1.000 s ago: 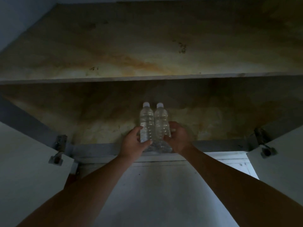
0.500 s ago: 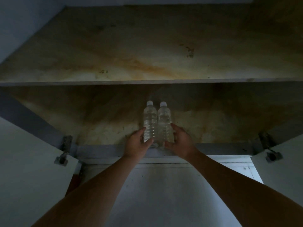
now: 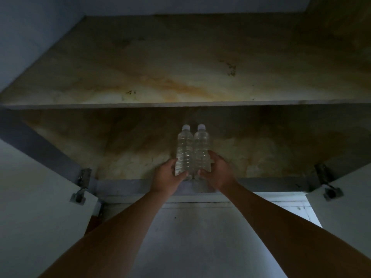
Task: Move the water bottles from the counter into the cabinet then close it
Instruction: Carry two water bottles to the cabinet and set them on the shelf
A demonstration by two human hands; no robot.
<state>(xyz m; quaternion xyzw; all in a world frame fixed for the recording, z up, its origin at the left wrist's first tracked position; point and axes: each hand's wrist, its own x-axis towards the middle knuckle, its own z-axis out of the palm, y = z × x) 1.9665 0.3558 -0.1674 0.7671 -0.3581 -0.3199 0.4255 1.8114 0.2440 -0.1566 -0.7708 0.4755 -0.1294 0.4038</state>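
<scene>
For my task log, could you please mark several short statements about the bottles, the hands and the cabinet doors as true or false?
1. The left bottle and the right bottle stand upright side by side inside the cabinet, below the shelf. True.
2. Both cabinet doors are shut. False: the left door and the right door are swung open.
3. The left hand holds the left bottle and the right hand holds the right bottle. True.
4. The bottles are uncapped. False: each carries a white cap.
</scene>
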